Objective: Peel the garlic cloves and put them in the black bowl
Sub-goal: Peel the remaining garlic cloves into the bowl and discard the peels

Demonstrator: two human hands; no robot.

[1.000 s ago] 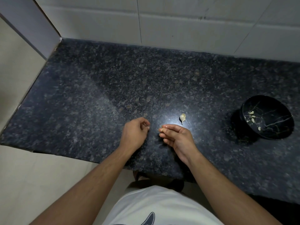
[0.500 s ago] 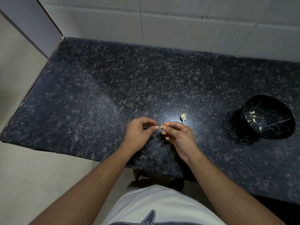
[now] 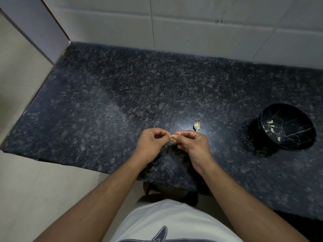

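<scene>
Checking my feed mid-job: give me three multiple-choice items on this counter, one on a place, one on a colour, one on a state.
1. Where does the loose garlic clove lie?
A. in the bowl
B. on the countertop just beyond the hands
C. on the floor

2. What colour is the bowl?
A. white
B. red
C. black with pale veins

3. What are the hands doing?
A. both resting flat
B. both pinching one small clove between them
C. lifting the bowl

Answers:
1 B, it sits on the countertop past the fingertips.
2 C, dark with thin light lines.
3 B, left hand and right hand meet on the held clove.
</scene>
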